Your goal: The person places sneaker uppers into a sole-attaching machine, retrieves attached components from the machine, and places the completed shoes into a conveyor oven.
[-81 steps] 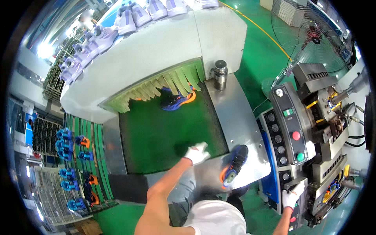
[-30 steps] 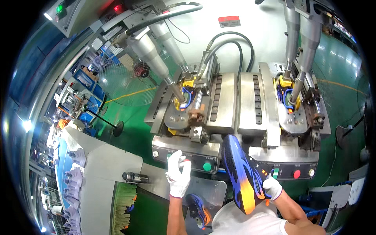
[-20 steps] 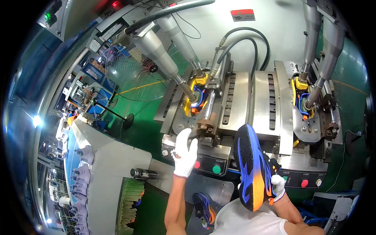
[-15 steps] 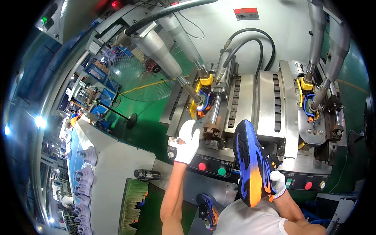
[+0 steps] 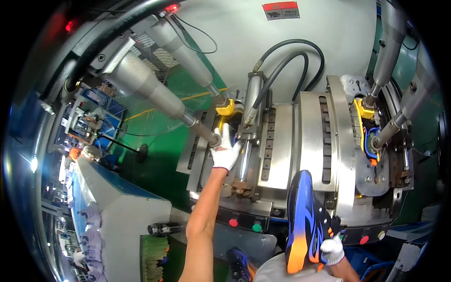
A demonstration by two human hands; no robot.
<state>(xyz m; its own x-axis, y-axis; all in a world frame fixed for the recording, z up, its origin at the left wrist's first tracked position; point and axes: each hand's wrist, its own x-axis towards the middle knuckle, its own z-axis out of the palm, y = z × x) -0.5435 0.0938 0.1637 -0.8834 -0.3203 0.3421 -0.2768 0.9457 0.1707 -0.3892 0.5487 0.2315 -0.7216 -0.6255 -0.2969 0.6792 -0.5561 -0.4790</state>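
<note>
My left hand [image 5: 225, 151], in a white glove, reaches up into the left station [image 5: 221, 141] of a steel shoe press. Its fingers are spread just below a yellow clamp piece [image 5: 224, 109], and whatever lies under the palm is hidden. My right hand [image 5: 331, 249], also gloved, holds a blue and orange sneaker [image 5: 303, 221] sole-up in front of the press's middle plates [image 5: 300, 141]. The right station [image 5: 371, 141] has a blue and yellow shoe clamped under two steel rams.
Red [image 5: 233, 222] and green [image 5: 256, 227] buttons sit on the panel below the press. Another blue and orange sneaker [image 5: 241, 266] lies on the metal table [image 5: 263, 244] near me. A white conveyor tunnel [image 5: 122, 221] with a green strip curtain [image 5: 152, 256] stands at left.
I have turned from the conveyor to the press. My left hand rose from the button panel into the left station. The sneaker in my right hand stayed raised.
</note>
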